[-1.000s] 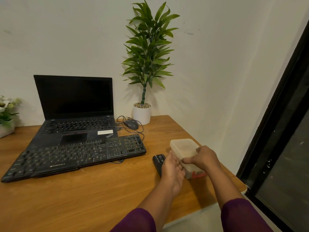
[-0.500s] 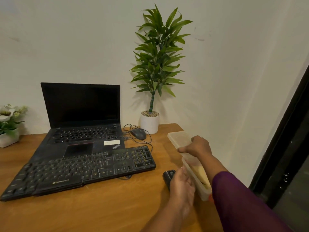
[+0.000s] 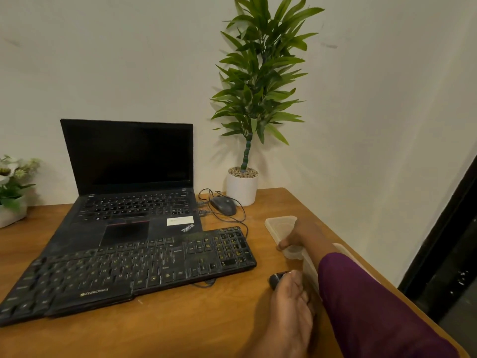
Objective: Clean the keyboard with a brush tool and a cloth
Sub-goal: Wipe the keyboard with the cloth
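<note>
The lid (image 3: 280, 226) has dropped lower (right hand (image 3: 300, 235) gripping its edge); left hand (image 3: 291, 303) lies open against the box (image 3: 309, 273).

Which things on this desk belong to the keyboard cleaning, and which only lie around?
Job: black external keyboard, translucent plastic box, its lid, small black object (perhaps the brush).
Lying about: black laptop, dark wired mouse, tall green plant, small white flower pot.

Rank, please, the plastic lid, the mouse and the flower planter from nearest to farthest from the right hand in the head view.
1. Plastic lid: gripped by the right hand, on the desk's right side.
2. Mouse: mid-desk, behind the keyboard.
3. Flower planter: far left edge.
</note>
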